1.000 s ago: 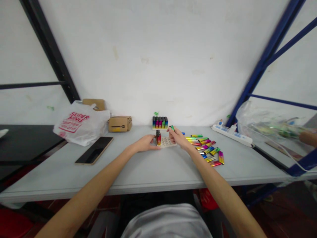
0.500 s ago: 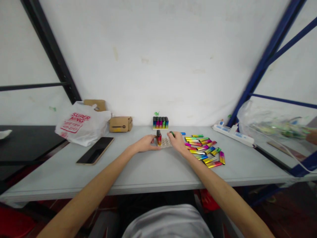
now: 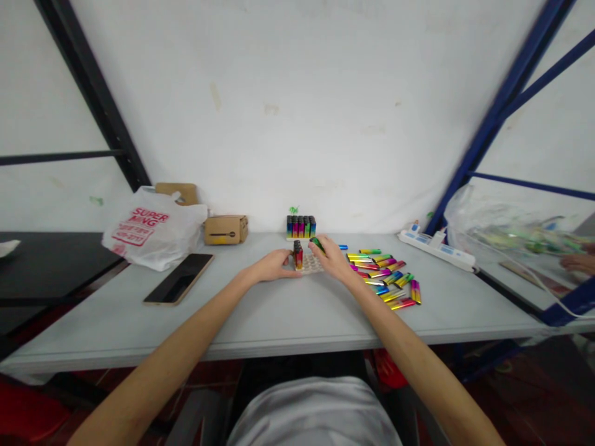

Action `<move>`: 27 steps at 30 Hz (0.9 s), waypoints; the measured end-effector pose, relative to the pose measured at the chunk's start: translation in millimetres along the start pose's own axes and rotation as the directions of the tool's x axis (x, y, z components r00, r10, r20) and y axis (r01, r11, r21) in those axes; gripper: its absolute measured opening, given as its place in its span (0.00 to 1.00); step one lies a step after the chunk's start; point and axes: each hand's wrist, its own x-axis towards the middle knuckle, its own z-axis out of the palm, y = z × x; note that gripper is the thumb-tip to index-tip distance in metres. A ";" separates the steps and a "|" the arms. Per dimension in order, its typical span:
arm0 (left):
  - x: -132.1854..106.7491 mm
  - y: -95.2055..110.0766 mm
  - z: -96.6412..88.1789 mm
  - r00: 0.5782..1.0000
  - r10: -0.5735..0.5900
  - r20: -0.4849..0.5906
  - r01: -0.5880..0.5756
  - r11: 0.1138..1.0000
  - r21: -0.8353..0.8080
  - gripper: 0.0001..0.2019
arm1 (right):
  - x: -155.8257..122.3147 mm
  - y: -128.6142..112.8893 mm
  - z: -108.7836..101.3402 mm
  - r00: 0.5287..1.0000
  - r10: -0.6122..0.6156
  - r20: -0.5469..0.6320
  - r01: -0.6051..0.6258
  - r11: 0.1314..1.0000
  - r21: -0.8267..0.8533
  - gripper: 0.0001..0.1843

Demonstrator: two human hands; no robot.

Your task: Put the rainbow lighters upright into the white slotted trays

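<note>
A pale tray with rows of holes (image 3: 312, 264) lies on the table in front of me. Red lighters (image 3: 298, 256) stand upright in its left end. My left hand (image 3: 272, 266) grips that end, thumb along the near edge and fingers behind the lighters. Over the tray's right part, my right hand (image 3: 333, 259) pinches a green lighter (image 3: 318, 244), held tilted above the holes. To the right of this hand, several loose shiny multicoloured lighters (image 3: 390, 277) lie in a spread pile. Against the wall stands another tray full of upright lighters (image 3: 301, 227).
On the left are a phone (image 3: 179, 280), a white plastic bag (image 3: 155, 229) and a small cardboard box (image 3: 226, 230). A white power strip (image 3: 437, 249) lies at the back right. Beyond the blue frame (image 3: 483, 136), another person's hand (image 3: 579, 263) shows near plastic packets.
My right hand has moved a little left over the tray with the green lighter, which shows more clearly now. My left hand stays at the tray's left end.
</note>
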 end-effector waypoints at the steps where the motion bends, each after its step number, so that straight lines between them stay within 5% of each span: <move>1: 0.2 -0.3 0.2 1.000 -0.004 -0.002 0.004 1.000 0.002 0.34 | 0.4 0.5 -1.5 0.999 -0.039 0.000 0.039 0.998 -0.047 0.18; 7: 0.3 -0.1 0.4 1.000 -0.001 -0.010 0.001 1.000 -0.004 0.33 | -1.1 0.8 -6.3 0.992 0.025 0.124 -0.007 0.989 -0.144 0.23; 14: 0.3 -1.9 2.9 0.999 0.028 -0.032 -0.028 1.000 0.000 0.34 | -2.7 -1.7 -0.4 0.936 0.010 0.351 0.019 0.997 -0.078 0.13; 21: -0.6 0.5 0.7 0.999 0.043 -0.033 -0.044 0.999 -0.031 0.32 | -3.3 -5.7 6.5 0.909 -0.100 0.404 0.182 0.968 -0.170 0.10; 27: -1.0 0.2 0.1 1.000 0.019 -0.022 -0.019 1.000 0.009 0.33 | -1.6 3.5 10.9 0.919 -0.064 0.388 0.173 0.952 -0.252 0.17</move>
